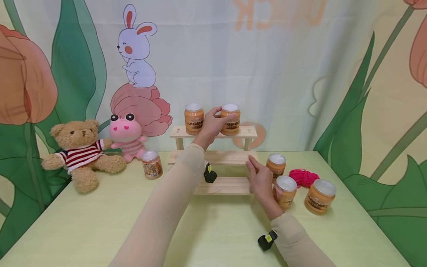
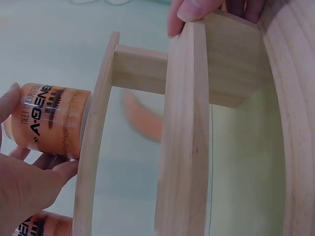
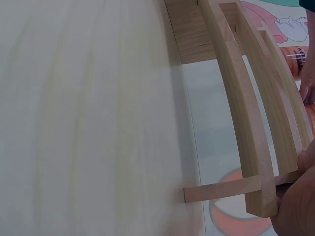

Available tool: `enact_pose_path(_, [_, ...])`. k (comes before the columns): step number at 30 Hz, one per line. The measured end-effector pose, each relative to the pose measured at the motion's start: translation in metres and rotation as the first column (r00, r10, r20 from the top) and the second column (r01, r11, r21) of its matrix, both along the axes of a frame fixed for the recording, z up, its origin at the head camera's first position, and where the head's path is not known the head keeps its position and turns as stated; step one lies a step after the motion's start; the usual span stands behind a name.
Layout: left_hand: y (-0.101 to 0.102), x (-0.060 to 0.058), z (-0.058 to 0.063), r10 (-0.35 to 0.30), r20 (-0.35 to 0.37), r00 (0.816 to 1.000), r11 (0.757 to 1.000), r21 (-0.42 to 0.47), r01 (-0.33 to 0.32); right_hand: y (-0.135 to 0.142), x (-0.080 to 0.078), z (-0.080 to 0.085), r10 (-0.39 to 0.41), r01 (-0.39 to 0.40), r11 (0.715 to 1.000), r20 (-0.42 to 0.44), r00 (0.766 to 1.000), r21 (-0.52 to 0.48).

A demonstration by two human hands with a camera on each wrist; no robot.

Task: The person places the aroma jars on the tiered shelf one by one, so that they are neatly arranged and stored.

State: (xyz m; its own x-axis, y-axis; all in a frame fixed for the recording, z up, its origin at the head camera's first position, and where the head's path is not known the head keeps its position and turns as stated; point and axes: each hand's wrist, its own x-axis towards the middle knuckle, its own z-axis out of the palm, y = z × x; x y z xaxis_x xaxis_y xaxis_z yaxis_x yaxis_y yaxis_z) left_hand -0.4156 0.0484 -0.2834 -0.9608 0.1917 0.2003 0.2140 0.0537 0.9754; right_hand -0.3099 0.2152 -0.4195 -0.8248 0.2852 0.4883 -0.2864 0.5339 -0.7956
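Observation:
On the top board of a three-tier wooden shelf [image 1: 217,157], my left hand [image 1: 212,126] grips an orange jar with a pale lid [image 1: 231,120]. In the left wrist view, the thumb and fingers lie around that jar [image 2: 51,120], whose base meets the board. Another orange jar [image 1: 194,119] stands to its left on the same board. My right hand [image 1: 261,181] holds the right end of the middle board; its fingertips [image 2: 194,9] press against that end in the left wrist view. In the right wrist view, part of the right hand [image 3: 300,201] shows beside the boards.
Right of the shelf stand three orange jars [image 1: 276,165], [image 1: 285,193], [image 1: 320,196], near a bundle of pink yarn [image 1: 303,178]. At left are another jar [image 1: 152,165], a pink plush toy [image 1: 128,139] and a teddy bear [image 1: 81,150]. A printed curtain [image 1: 273,66] hangs behind.

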Motion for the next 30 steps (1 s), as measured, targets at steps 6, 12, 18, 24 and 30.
enact_pose_path(6, [-0.002, 0.005, -0.013, 0.065, -0.077, 0.995, 0.991, -0.108, -0.073, -0.003, -0.001, -0.002, 0.008, -0.008, 1.0, 0.005, 1.0, -0.002])
enact_pose_path(12, [-0.003, 0.016, -0.026, 0.126, -0.128, 0.984, 0.982, -0.125, -0.142, -0.003, -0.003, -0.002, -0.002, 0.002, 1.0, 0.005, 1.0, -0.005])
enact_pose_path(18, [-0.014, 0.038, -0.043, 0.128, -0.156, 0.98, 0.992, -0.003, -0.13, -0.002, -0.003, -0.001, -0.006, 0.006, 1.0, 0.011, 1.0, 0.009])
enact_pose_path(24, [-0.039, 0.064, -0.059, 0.142, -0.205, 0.968, 0.99, 0.049, -0.135, -0.002, -0.003, 0.0, -0.002, 0.002, 1.0, 0.005, 1.0, 0.008])
enact_pose_path(30, [-0.071, 0.078, -0.076, 0.137, -0.199, 0.97, 0.989, 0.085, -0.122, -0.002, -0.002, -0.001, -0.008, 0.008, 1.0, 0.011, 1.0, 0.015])
